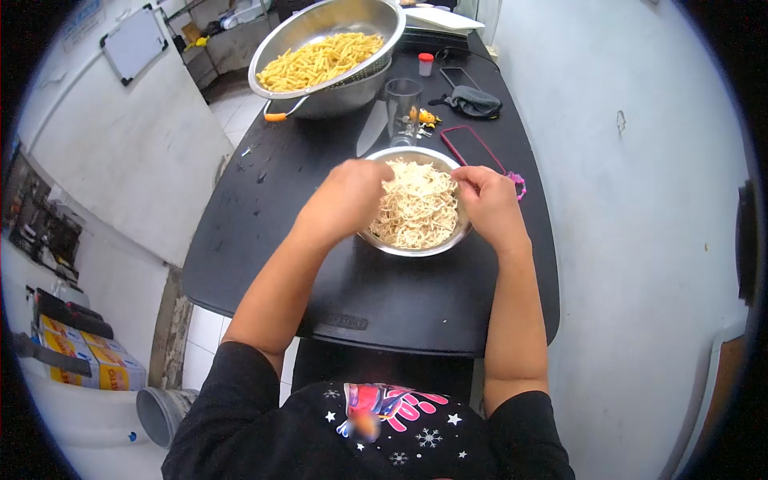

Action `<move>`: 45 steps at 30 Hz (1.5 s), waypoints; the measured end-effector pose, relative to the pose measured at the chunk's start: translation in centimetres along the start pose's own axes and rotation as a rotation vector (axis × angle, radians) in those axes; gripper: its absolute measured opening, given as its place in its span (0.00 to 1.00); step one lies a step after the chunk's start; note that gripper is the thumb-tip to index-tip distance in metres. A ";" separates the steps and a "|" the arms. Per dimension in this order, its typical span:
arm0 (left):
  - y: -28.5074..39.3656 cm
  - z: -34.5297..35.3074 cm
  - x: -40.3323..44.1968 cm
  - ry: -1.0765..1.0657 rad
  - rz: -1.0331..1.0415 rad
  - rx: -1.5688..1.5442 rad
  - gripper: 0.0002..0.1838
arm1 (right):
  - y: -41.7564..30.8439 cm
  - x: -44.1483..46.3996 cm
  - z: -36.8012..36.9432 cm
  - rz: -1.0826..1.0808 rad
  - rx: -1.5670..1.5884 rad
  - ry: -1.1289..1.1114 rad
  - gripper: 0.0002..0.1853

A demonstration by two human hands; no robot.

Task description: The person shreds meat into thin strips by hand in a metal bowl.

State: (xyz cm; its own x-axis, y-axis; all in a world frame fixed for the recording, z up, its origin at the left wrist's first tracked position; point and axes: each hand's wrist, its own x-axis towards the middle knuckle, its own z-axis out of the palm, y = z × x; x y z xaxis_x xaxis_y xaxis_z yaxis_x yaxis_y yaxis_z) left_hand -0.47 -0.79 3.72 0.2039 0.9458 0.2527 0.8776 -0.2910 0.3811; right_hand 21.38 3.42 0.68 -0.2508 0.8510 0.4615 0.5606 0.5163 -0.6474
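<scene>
A round metal bowl [416, 252] stands on the black table, heaped with pale strands that look like shredded chicken [416, 206]. My left hand [352, 196] is closed over the bowl's left side, its fingertips against the strands and partly hidden by the hand itself. At the right rim, my right hand [490, 202] has thumb and fingers pinched together. Anything in that pinch is too small to make out.
Beyond the bowl are a clear glass [403, 112], a knife [372, 128], a phone in a pink case [474, 150] and a grey pouch [474, 102]. A colander of yellow fries or pasta [324, 61] rests tilted on a metal pot [336, 100]. A white wall [632, 224] borders the right.
</scene>
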 end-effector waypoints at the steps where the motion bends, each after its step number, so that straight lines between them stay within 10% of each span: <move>1: -0.5 0.2 0.8 -0.027 -0.034 0.047 0.11 | -0.1 -0.1 0.2 -0.013 0.010 0.005 0.11; 17: -1.7 3.0 2.6 -0.081 -0.218 0.050 0.11 | -1.8 3.2 4.2 -0.102 -0.331 -0.390 0.13; 24: -1.8 2.4 2.5 0.041 -0.056 -0.534 0.06 | -3.1 1.9 3.6 -0.247 -0.118 -0.157 0.07; 45: -1.6 3.9 2.3 0.027 -0.226 -0.888 0.06 | -3.6 1.5 3.2 -0.010 0.079 -0.164 0.11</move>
State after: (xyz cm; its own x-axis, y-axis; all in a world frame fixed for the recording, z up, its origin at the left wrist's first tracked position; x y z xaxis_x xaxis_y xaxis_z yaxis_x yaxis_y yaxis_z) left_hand 0.32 2.42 0.28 0.0478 0.9933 0.1052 0.2371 -0.1135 0.9648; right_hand 16.48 3.16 1.77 -0.3855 0.8465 0.3673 0.4949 0.5256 -0.6920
